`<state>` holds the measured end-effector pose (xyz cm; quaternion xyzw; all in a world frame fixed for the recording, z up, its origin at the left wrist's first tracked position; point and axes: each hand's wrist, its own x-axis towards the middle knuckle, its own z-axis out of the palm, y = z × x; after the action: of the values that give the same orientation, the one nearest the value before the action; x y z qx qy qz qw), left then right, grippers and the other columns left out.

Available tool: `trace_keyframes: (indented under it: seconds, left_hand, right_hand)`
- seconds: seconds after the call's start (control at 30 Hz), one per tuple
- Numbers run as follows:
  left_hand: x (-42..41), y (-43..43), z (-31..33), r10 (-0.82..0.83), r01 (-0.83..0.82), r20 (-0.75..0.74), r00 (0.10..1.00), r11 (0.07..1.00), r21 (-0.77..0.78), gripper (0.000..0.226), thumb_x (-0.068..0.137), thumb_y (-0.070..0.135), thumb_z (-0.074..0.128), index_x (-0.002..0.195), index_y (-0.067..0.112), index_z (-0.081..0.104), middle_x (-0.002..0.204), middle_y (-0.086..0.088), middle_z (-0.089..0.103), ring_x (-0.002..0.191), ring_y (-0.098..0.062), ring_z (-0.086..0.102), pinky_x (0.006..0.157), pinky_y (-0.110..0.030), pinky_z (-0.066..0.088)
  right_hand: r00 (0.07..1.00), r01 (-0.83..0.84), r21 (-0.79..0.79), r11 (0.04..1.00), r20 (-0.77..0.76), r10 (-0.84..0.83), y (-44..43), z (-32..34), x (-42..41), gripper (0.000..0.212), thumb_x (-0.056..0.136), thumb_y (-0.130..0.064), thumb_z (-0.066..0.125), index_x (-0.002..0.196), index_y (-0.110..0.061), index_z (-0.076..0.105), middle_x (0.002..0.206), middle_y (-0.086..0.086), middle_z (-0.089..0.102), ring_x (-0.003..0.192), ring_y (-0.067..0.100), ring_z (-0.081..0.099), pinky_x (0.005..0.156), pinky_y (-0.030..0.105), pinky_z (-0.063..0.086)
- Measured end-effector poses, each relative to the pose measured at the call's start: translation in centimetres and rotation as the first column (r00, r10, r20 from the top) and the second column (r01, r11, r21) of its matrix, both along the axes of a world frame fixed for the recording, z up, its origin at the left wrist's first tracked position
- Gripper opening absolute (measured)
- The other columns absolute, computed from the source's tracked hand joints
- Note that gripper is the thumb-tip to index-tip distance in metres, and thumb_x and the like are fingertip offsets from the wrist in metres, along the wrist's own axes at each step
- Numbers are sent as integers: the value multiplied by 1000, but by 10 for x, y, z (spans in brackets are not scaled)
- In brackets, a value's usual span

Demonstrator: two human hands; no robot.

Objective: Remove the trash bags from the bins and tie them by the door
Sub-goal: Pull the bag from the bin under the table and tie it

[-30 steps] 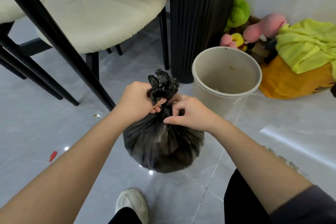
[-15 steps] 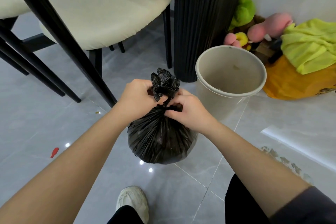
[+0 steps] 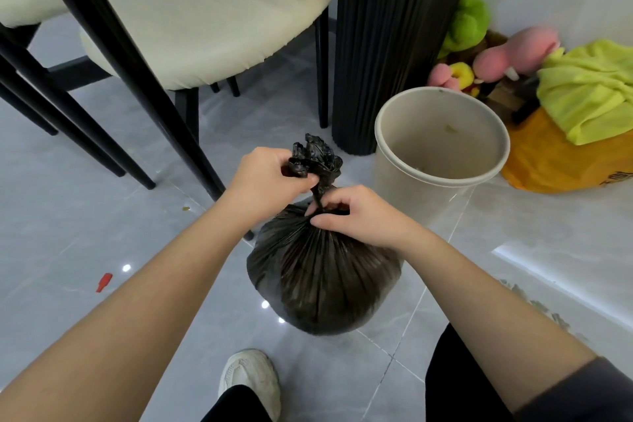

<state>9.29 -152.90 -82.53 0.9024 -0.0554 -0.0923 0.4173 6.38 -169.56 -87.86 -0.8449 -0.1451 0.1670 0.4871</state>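
Observation:
A full black trash bag (image 3: pixel 322 277) hangs just above the grey tiled floor in front of me, its mouth gathered into a twisted neck. My left hand (image 3: pixel 270 178) grips the bunched top of the bag. My right hand (image 3: pixel 356 212) pinches the twisted neck just below, where the plastic fans out into the bag's body. A beige round bin (image 3: pixel 442 178) stands to the right of the bag with no liner in it; a few scraps show inside.
Cream chairs (image 3: pixel 205 20) with black legs (image 3: pixel 123 55) stand at the left and back. A black ribbed column (image 3: pixel 394 44) rises behind the bin. Plush toys (image 3: pixel 472 27), a yellow-green cloth (image 3: pixel 589 86) and an orange bag (image 3: pixel 555 161) lie by the wall. My white shoe (image 3: pixel 250 380) is below the bag.
The neck of the bag has been drawn out longer: my left hand has pulled the bunched top up and left, while my right hand slid lower onto the neck.

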Motion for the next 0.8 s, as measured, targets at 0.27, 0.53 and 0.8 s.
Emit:
trace_keyframes:
  seconds: [0.27,0.53,0.8]
  left_hand:
    - [-7,14,-18,9,-65,198,980,958,278,23,83,16,57,102,26,48,61,5,59,59,-22,60,57,-34,48]
    - [-12,39,-33,-658,233,296,692,592,772,21,76,20,37,60,13,50,52,0,47,34,-27,44,34,-24,30]
    - [-24,34,-40,-567,377,169,806,712,592,39,94,46,26,67,23,42,75,5,45,66,-17,48,62,-37,47]
  right_hand:
    - [996,61,9,998,68,-62,7,1,-2,18,95,-19,55,82,-17,67,83,-8,60,81,3,55,80,18,41]
    - [1000,-22,-118,993,14,23,7,3,-2,20,94,-27,55,85,-16,69,90,0,68,88,14,60,85,31,47]
    - [929,50,-530,847,335,155,0,11,-3,22,90,-38,53,89,-24,70,90,-7,53,78,15,53,64,33,43]
